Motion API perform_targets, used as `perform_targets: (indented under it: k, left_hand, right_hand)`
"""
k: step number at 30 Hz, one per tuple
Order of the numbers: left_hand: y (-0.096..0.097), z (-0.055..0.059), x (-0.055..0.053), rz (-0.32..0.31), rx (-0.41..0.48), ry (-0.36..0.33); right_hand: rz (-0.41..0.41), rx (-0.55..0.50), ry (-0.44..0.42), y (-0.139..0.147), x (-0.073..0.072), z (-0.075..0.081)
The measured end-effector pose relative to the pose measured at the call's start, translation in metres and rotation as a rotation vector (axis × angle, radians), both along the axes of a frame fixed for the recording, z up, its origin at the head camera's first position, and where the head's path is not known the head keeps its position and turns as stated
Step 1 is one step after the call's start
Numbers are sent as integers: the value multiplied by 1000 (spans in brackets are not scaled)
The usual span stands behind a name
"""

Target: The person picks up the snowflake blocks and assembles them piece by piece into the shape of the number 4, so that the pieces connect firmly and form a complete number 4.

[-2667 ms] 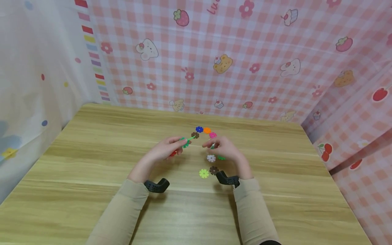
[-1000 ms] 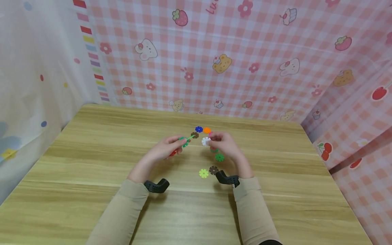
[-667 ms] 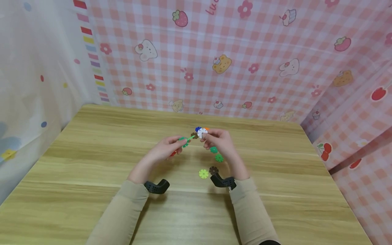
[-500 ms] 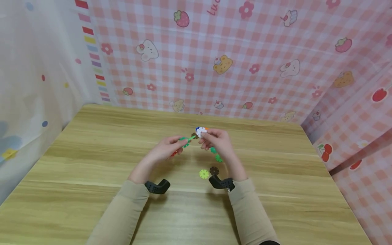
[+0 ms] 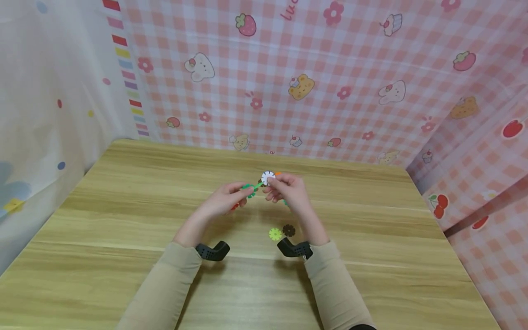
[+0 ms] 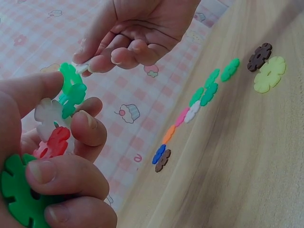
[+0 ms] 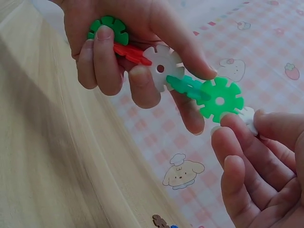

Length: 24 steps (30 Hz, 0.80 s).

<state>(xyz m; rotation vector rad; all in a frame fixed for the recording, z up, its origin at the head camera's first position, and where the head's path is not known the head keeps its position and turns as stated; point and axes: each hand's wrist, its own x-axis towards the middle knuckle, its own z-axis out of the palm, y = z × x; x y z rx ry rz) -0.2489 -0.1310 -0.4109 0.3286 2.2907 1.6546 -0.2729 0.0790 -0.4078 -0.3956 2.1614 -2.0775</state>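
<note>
My left hand (image 5: 224, 200) grips a short chain of slotted plastic snowflake discs. In the right wrist view the chain runs from a green disc (image 7: 108, 28) under the curled fingers through a red disc (image 7: 130, 52), a white disc (image 7: 167, 57) and a teal disc (image 7: 180, 86) to a bright green disc (image 7: 230, 92) at its free end. Thumb and fingers of my right hand (image 5: 292, 192) pinch a single white disc (image 7: 248, 119), its edge right at the rim of that end disc. Both hands are raised above the table.
On the wooden table (image 5: 123, 220) lie a yellow-green disc (image 5: 275, 234) and a brown disc (image 5: 288, 230). The left wrist view shows more loose discs in a row: blue (image 6: 159, 154), orange (image 6: 169, 134), pink (image 6: 181, 116), white (image 6: 192, 112) and several green. A checked curtain (image 5: 255, 68) hangs behind.
My right hand has picked up a white disc from the table and carried it up and left to the chain's green end. My left hand has stayed in place with the chain.
</note>
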Motion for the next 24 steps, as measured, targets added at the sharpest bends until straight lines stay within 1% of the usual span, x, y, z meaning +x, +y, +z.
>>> perform_targets:
  k: [7,15,24]
  left_hand:
    - [0,1,1,16,14,-18]
    - [0,1,2,40,20,-27]
    - [-1,0,1,23,40,-25]
  right_hand:
    - [-4,20,-4,-2,0,-1]
    - [11,54,8,-2,-1,-2]
    - [8,-1,-15,-7,2,-4]
